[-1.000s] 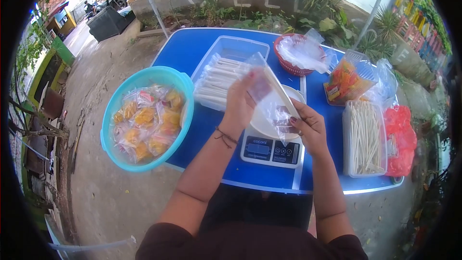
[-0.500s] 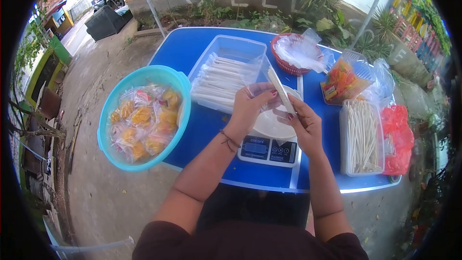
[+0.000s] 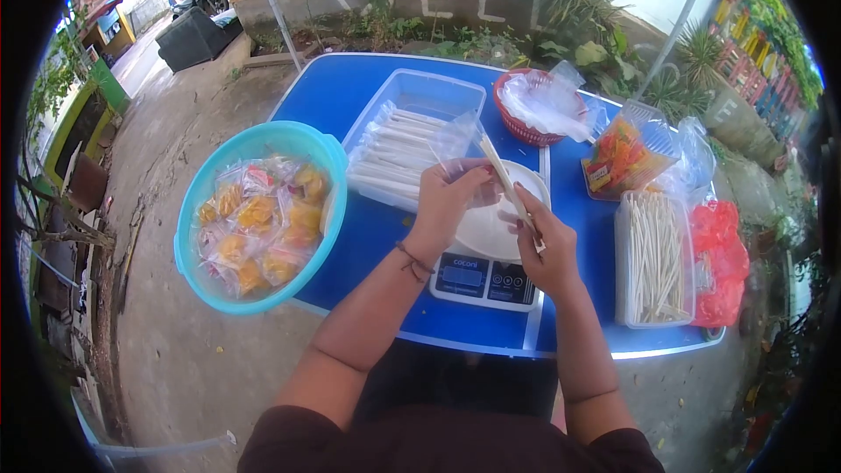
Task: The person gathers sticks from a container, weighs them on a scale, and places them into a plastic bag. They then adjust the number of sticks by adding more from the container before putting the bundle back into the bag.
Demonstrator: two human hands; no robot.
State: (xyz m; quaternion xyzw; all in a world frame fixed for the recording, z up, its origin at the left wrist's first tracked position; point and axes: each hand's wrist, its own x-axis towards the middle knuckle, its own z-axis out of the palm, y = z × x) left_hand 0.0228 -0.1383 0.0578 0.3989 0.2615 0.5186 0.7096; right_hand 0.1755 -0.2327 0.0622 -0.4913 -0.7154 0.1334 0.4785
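Observation:
My right hand (image 3: 549, 250) is closed around a small bundle of thin white sticks (image 3: 500, 173), held at a slant above a digital kitchen scale (image 3: 484, 280). My left hand (image 3: 451, 201) is closed beside the bundle's upper part, pinching what looks like a clear plastic bag (image 3: 455, 142). Where bag and sticks meet is hard to make out. Beneath the hands, a round white plate (image 3: 477, 236) rests on the scale. On the left, a clear plastic tub (image 3: 480, 88) holds several bagged stick bundles (image 3: 394, 153). Loose white sticks (image 3: 655, 254) fill a clear box (image 3: 624, 298) on the right.
A turquoise basin (image 3: 197, 285) with several bagged yellow snacks stands at the blue table's (image 3: 337, 79) left edge. Farther back sits a red basket (image 3: 521, 130) of plastic bags. A container of orange packets (image 3: 618, 153) and a red plastic bag (image 3: 720, 254) lie on the right.
My right hand and the stick bundle have moved slightly down and left. My left hand has shifted a little left, and both hands remain closed.

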